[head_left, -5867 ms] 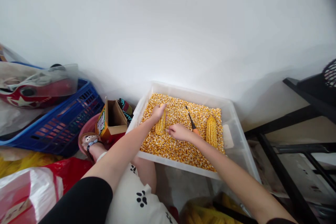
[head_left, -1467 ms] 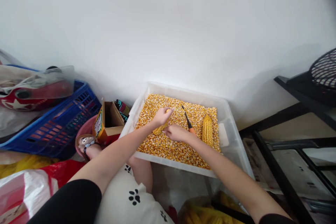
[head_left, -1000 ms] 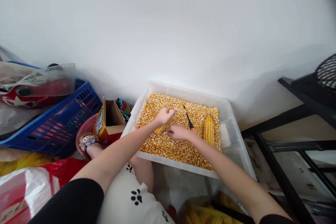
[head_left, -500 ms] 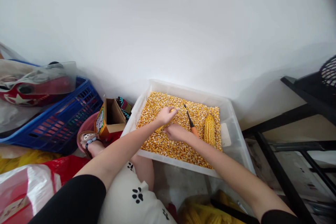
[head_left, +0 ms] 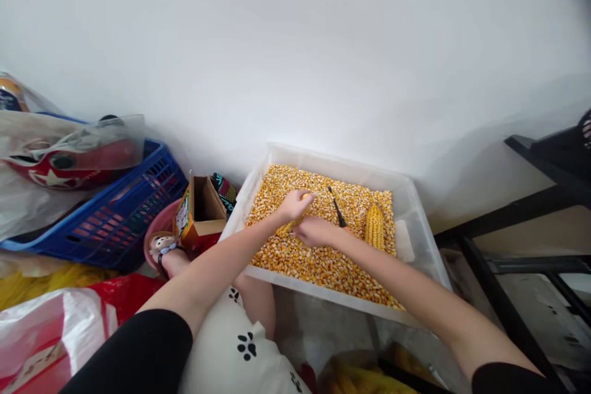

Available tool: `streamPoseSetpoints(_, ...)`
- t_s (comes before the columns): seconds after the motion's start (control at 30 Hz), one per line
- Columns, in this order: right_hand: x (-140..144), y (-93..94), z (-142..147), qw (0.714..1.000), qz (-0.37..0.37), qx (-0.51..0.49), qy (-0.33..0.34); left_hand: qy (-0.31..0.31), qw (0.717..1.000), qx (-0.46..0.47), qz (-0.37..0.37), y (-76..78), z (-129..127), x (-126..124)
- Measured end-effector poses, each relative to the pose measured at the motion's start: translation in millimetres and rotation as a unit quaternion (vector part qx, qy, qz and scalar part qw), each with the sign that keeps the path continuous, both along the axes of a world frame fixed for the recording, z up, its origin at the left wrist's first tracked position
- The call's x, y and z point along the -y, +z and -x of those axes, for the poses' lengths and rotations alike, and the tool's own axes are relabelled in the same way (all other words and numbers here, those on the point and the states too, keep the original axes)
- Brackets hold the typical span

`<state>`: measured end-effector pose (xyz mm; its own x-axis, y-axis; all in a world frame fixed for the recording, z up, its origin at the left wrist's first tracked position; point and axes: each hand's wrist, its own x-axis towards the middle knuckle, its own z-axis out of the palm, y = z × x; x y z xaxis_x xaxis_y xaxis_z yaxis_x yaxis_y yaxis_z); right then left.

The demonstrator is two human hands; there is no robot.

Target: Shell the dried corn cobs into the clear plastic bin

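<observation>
A clear plastic bin (head_left: 418, 215) holds a bed of loose yellow corn kernels (head_left: 318, 258). My left hand (head_left: 295, 204) and my right hand (head_left: 314, 232) both grip one corn cob (head_left: 287, 226) over the kernels; the cob is mostly hidden by my fingers. Just right of my right hand a tool with a dark blade and orange handle (head_left: 338, 212) lies on the kernels. Further right, a whole corn cob (head_left: 375, 227) rests on them.
A small open cardboard box (head_left: 199, 212) and a pink basin (head_left: 159, 225) sit left of the bin. A blue basket (head_left: 115, 215) with bags stands far left. A red-and-white sack (head_left: 55, 332) is near left. A black metal frame (head_left: 508, 246) stands right. More corn cobs (head_left: 364, 381) lie below.
Both hands have stayed on the same cob, which has tilted and been turned between them. The view shifted slightly. The tool and the whole cob have not moved.
</observation>
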<state>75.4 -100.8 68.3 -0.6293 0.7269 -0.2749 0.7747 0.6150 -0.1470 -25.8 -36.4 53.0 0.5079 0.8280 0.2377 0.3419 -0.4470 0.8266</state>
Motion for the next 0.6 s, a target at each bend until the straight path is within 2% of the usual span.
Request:
streamPoseSetpoints(0.17,2,-2.6,4,1.000,-0.007,0.011,0.017,-0.016,1.000,0.001,0.023,-2.9,-1,-3)
streamPoseSetpoints(0.3,3,-2.9,6,1.000,-0.013,0.012,-0.014,0.034,0.994,0.053,0.084,-6.6,2,-11)
streamPoseSetpoints(0.4,4,1.0,6,0.999,-0.007,0.024,-0.034,0.064,0.980,0.098,0.161,-6.8,5,-16)
streamPoseSetpoints(0.5,5,6.1,5,0.999,-0.009,0.038,-0.035,0.051,0.956,0.145,0.252,-5.2,6,-18)
streamPoseSetpoints(0.6,5,9.0,4,0.998,-0.017,0.049,-0.034,0.057,0.941,0.170,0.286,-5.7,7,-19)
